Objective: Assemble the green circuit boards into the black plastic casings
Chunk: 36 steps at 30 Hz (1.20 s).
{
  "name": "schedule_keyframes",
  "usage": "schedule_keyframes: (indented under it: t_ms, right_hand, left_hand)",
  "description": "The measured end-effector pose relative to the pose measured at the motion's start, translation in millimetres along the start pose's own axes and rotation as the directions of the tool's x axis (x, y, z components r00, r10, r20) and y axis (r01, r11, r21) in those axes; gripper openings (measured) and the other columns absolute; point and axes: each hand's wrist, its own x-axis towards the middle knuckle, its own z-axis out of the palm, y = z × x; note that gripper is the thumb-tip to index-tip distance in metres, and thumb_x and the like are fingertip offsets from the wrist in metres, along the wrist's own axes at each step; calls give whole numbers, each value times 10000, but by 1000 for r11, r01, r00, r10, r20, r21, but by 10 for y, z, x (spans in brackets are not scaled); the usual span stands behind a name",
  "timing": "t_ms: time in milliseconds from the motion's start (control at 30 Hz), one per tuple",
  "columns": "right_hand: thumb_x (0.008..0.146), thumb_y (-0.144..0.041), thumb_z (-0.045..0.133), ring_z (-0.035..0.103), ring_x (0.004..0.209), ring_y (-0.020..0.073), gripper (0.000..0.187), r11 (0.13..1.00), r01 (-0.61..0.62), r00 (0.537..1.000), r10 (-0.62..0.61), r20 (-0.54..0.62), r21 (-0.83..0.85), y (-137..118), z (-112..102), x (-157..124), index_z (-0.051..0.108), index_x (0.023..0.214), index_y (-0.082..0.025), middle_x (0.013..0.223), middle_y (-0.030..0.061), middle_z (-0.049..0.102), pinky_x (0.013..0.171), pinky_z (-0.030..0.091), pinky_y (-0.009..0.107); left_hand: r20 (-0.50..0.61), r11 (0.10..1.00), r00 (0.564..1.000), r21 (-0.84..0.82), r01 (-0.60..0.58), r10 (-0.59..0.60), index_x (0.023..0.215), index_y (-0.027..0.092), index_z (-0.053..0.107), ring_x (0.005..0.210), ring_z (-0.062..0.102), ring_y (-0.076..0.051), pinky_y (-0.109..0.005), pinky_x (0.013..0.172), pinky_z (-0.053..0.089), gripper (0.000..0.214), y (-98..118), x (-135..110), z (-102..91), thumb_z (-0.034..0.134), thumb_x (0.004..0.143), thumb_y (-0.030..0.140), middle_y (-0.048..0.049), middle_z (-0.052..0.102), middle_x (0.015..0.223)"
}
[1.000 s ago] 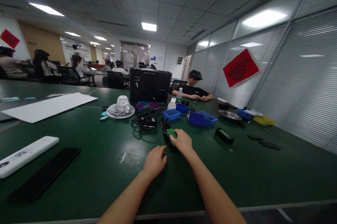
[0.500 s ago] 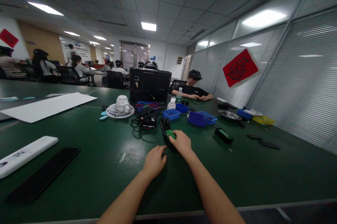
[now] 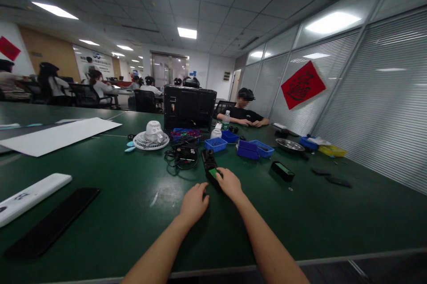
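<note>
Ahead of me on the green table, a long black plastic casing (image 3: 209,159) lies lengthwise. A green circuit board (image 3: 213,172) lies in its near half. My right hand (image 3: 229,183) reaches over the casing's right side, with bent fingertips on the board's right edge; part of the board and casing is hidden under them. My left hand (image 3: 194,203) rests on the table just left of the casing's near end, holding nothing, thumb and fingers apart. To the right is a similar black casing (image 3: 282,171) with a green strip inside.
Black cables and an adapter (image 3: 186,155) lie left of the casing, beside a white fan part (image 3: 151,140). Blue trays (image 3: 215,144) stand behind it. A metal dish (image 3: 291,145) is farther right. A white panel (image 3: 35,197) lies left. A person (image 3: 245,110) sits across the table.
The circuit board, tilted up in my right fingers before, now lies flatter in the casing. My right hand has shifted slightly; my left hand is nearly still. The view has moved a little.
</note>
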Motion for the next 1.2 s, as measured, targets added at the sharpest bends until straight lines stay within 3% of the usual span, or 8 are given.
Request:
schedule_keyframes:
  t_ms: [167, 400, 500, 600, 900, 1200]
  right_hand:
    - [830, -408, 439, 564, 929, 169, 358, 993, 23, 999, -27, 30, 117, -58, 91, -72, 550, 1102, -204, 1046, 69, 595, 771, 388, 241]
    - [901, -471, 230, 584, 775, 127, 431, 894, 163, 975, -211, 72, 417, -321, 256, -273, 561, 1044, -234, 932, 17, 627, 602, 433, 197]
    - [887, -495, 235, 574, 627, 106, 456, 809, 128, 969, -227, 103, 574, -311, 363, -246, 516, 1134, -232, 888, 17, 616, 467, 414, 186]
    - [866, -503, 276, 531, 497, 82, 463, 717, 80, 976, -198, 92, 692, -212, 457, -159, 481, 1162, -211, 814, 8, 600, 377, 364, 172]
    - [855, -439, 339, 467, 411, 59, 384, 739, 106, 988, -153, 12, 665, 21, 466, -32, 593, 819, -152, 615, -8, 594, 438, 362, 172]
    - [823, -378, 407, 500, 435, 66, 316, 794, 91, 984, -164, 68, 601, 9, 463, -32, 616, 745, -154, 627, -3, 624, 489, 383, 174]
  left_hand:
    - [-168, 993, 981, -90, 78, -92, 1238, 133, 423, 1047, 498, -174, -255, 895, 352, 498, -80, 63, 84, 480, 766, 283, -96, 530, 1134]
    - [-289, 991, 948, -21, 135, -135, 1268, 89, 377, 1104, 457, -229, -303, 942, 326, 636, -104, 44, 72, 551, 718, 356, -138, 502, 1179]
    - [-284, 986, 947, 28, 162, -148, 1277, 82, 371, 1099, 471, -230, -291, 923, 333, 614, -122, 18, 24, 533, 733, 318, -143, 518, 1185]
    - [-205, 980, 963, 60, 192, -176, 1303, 134, 351, 1062, 516, -216, -285, 875, 361, 589, -124, -11, -42, 504, 751, 273, -126, 514, 1233]
    - [-137, 958, 953, 62, 281, -271, 1332, 161, 340, 1072, 531, -229, -295, 869, 383, 629, -161, -348, -349, 492, 726, 236, -104, 477, 1303]
    - [-210, 884, 888, 148, 443, -409, 1351, 101, 302, 1125, 494, -256, -326, 901, 384, 651, -740, -475, -841, 462, 756, 312, -145, 439, 1326]
